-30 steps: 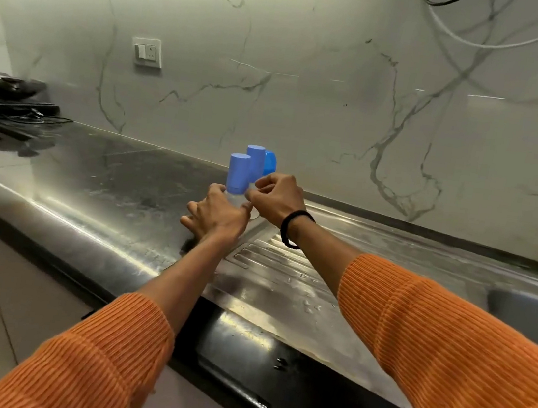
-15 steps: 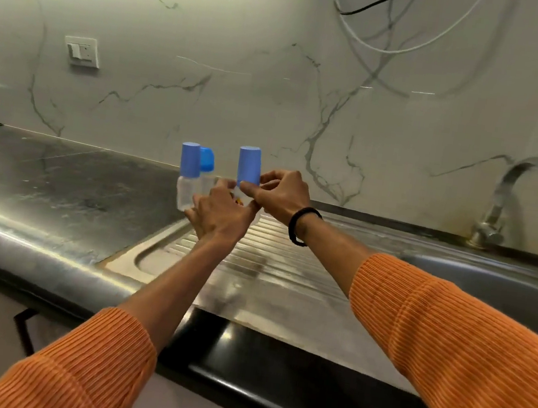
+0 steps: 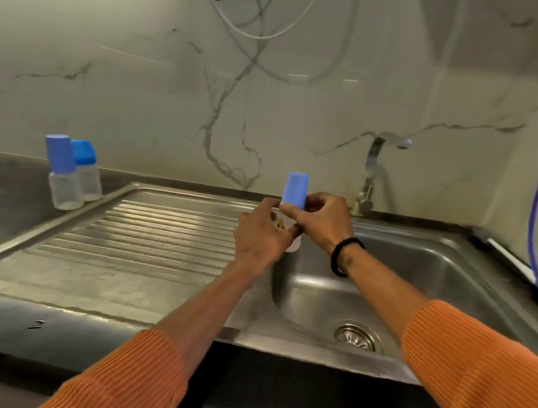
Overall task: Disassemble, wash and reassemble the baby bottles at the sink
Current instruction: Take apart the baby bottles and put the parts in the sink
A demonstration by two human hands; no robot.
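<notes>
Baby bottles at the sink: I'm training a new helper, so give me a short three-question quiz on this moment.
1. True or false: the held bottle already has its blue cap off.
2. How many bottles stand on the counter left of the drainboard?
3. Which hand pinches the blue cap? A) left hand B) right hand C) neither

Key: 1. False, the cap is on top of it. 2. Two, a near bottle and a far bottle, close together. 3. B; the left hand grips the bottle body.
</notes>
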